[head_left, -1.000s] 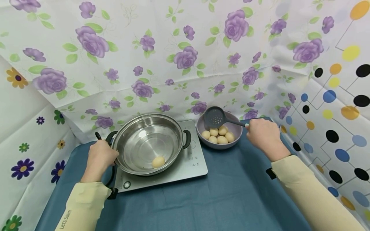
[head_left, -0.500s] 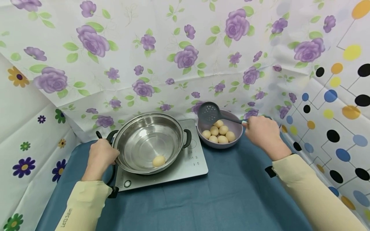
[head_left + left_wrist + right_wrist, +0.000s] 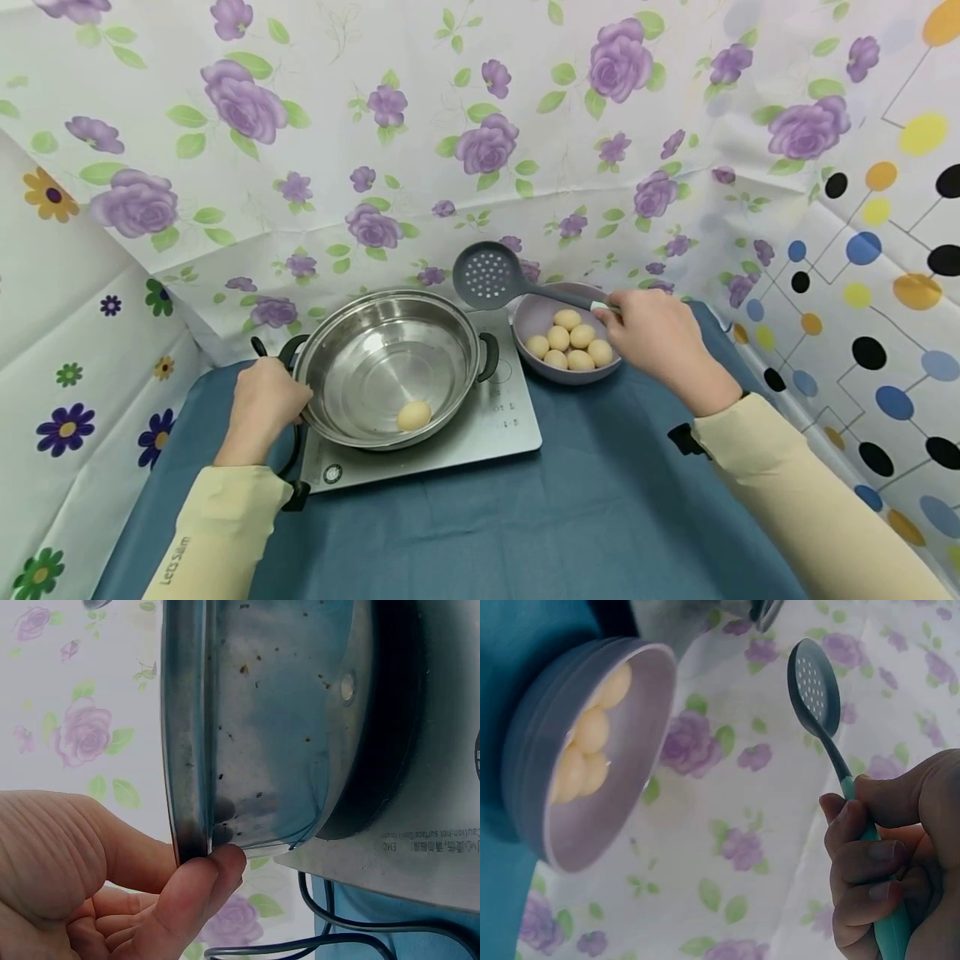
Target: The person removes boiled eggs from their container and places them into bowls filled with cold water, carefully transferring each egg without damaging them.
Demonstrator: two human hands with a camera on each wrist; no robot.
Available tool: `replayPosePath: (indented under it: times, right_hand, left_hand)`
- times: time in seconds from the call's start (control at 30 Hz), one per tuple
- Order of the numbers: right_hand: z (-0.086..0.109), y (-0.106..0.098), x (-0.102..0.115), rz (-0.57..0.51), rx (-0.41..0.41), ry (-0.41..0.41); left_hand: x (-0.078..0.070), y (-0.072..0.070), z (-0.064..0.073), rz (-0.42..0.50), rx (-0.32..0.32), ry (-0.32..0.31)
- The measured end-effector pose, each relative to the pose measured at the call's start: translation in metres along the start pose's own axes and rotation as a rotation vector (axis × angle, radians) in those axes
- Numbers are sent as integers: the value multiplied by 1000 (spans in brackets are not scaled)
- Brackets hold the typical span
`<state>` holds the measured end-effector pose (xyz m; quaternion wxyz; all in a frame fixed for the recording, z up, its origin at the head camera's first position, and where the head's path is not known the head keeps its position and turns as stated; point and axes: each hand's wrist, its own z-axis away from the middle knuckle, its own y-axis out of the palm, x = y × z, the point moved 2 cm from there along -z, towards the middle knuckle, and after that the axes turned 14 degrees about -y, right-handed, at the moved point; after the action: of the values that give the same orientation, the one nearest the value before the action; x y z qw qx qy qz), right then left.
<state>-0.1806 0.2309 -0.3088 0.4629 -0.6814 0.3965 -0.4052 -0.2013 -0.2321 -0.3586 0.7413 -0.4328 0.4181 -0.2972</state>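
My left hand (image 3: 262, 408) pinches the rim of a steel pot (image 3: 382, 312) near its left black handle; the left wrist view shows thumb and fingertips (image 3: 191, 889) on either side of the rim. One egg (image 3: 414, 415) lies in the pot, toward the near side. My right hand (image 3: 660, 342) grips the teal handle (image 3: 885, 930) of a dark grey skimmer (image 3: 487, 273), its fingers wrapped round it in the right wrist view. The skimmer's perforated head is empty, raised between pot and bowl. Several eggs (image 3: 568, 342) sit in a purple-grey bowl (image 3: 570, 377) below my right hand.
An induction cooker (image 3: 517, 425) carries the pot, with a black cord (image 3: 360, 926) at its left. Blue cloth (image 3: 600, 483) covers the table. Flowered sheets (image 3: 420, 150) stand behind and at the left, and a dotted sheet (image 3: 870, 350) at the right.
My right hand has moved slightly left, carrying the empty skimmer up from over the bowl and leftward toward the pot. Another egg shows at the back of the bowl. My left hand stays on the rim.
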Motion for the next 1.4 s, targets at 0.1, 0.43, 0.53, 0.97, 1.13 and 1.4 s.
replayPosePath:
  times: [0.1,0.43,0.53,0.97,1.13,1.4]
  right_hand:
    - [-3,-1,11,17,-2,-28]
    - [-12,12,54,154,-40,-208]
    - [-13,22,68,206,-68,-283]
    - [-16,53,99,420,-140,-520]
    - [-14,55,103,429,-59,-543]
    - [-13,55,106,410,14,-535]
  left_hand:
    - [0,0,0,3,0,0]
    - [-1,0,0,6,3,-2]
    - [-1,0,1,4,6,-4]
    - [1,1,0,5,13,-7]
    - [1,1,0,6,19,-10]
    - [1,1,-2,4,14,-9]
